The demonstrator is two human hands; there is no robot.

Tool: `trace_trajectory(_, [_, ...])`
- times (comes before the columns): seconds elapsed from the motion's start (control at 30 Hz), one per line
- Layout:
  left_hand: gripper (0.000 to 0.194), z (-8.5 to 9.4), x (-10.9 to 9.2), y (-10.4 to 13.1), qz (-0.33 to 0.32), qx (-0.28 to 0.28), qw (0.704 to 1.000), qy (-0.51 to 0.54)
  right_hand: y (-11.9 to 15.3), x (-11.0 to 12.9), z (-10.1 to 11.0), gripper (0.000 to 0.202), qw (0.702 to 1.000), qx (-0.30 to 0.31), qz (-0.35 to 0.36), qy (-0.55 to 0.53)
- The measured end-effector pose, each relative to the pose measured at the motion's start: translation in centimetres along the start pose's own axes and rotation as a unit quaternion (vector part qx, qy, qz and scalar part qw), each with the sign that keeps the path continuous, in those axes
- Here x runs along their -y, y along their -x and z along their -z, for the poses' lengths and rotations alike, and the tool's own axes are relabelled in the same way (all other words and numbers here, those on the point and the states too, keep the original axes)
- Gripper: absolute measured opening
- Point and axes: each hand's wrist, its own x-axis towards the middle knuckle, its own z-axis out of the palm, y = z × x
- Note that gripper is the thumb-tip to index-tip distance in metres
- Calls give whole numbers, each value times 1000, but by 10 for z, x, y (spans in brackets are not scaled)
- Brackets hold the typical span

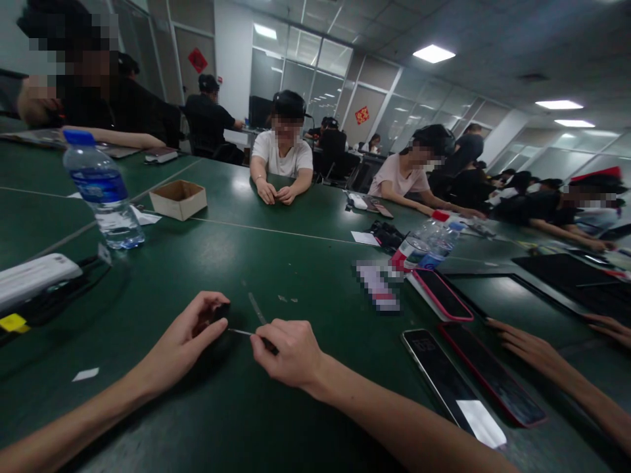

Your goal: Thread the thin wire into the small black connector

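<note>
Green table (pixel 320 276): bottle (pixel 98 187) of clear liquid (pixel 118 225), box (pixel 185 209); hands (pixel 190 332) (pixel 293 355) gripping dark piece (pixel 221 313) and rod (pixel 240 332).

Dark object (pixel 223 312) in the left hand (pixel 190 335): mostly covered; we cannot identify it. The right hand (pixel 293 351) hides one end of the thin rod (pixel 240 332). White device (pixel 37 279): cut off by the view's left edge. Water bottle label (pixel 101 187): too blurred to read. White-shirted person (pixel 283 157): lower half behind far edge of worktop (pixel 315 276).

A green table (pixel 340 420) carries bottles (pixel 104 190), phones (pixel 493 376), a box (pixel 182 202).
</note>
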Motion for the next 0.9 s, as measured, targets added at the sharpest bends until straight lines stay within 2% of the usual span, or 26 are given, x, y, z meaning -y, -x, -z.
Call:
trace_trajectory(0.17, [30, -7, -3, 1, -5, 6, 1000, -5, -1, -18, 8, 28, 998, 22, 31, 49])
trace_trajectory(0.37, [19, -6, 2, -1, -46, 66, 993, -83, -1, -20, 8, 29, 997, 35, 23, 60])
trace_trajectory(0.57, [20, -5, 10, -1, -67, 42, 993, -91, -1, -17, 8, 31, 996, 54, 18, 66])
trace_trajectory(0.9, [16, -9, -2, 5, -46, 40, 993, -105, -2, -18, 10, 32, 995, 69, 13, 64])
